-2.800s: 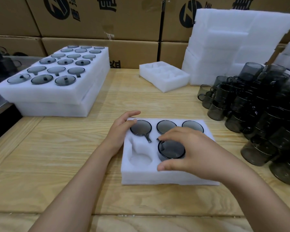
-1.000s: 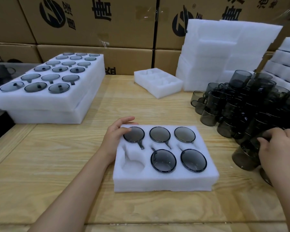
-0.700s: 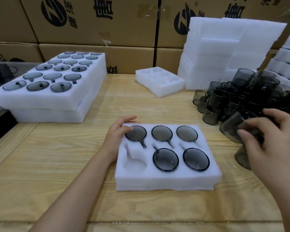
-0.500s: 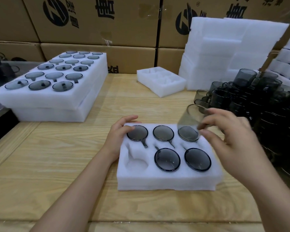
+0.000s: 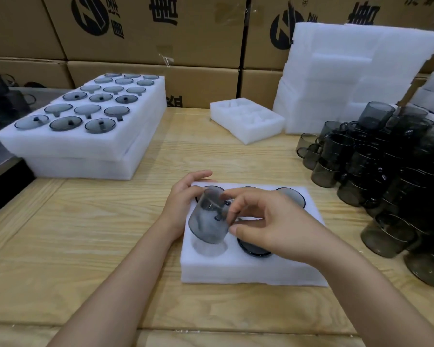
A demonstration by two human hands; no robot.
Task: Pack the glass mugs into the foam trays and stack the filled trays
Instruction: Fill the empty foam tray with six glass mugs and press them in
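Last mug going into the near-left pocket

My right hand [image 5: 266, 221] pinches a smoky glass mug [image 5: 208, 219] by thumb and fingertips, tilted, its wider end hanging just above the one empty pocket [image 5: 209, 247] at the near-left of the foam tray [image 5: 248, 271]. The pocket lies straight below and slightly toward me from the mug, so I judge the move to be tipping the mug's long axis upright and pressing it down. My left hand [image 5: 183, 204] lies curled against the tray's far-left corner, fingers loose on the foam, gripping nothing, bracing it on the tabletop [image 5: 85, 234]. The other pockets I can see carry mugs. Loose mugs [image 5: 386, 166] are heaped to the right, and filled trays [image 5: 85, 131] are stacked at far left.
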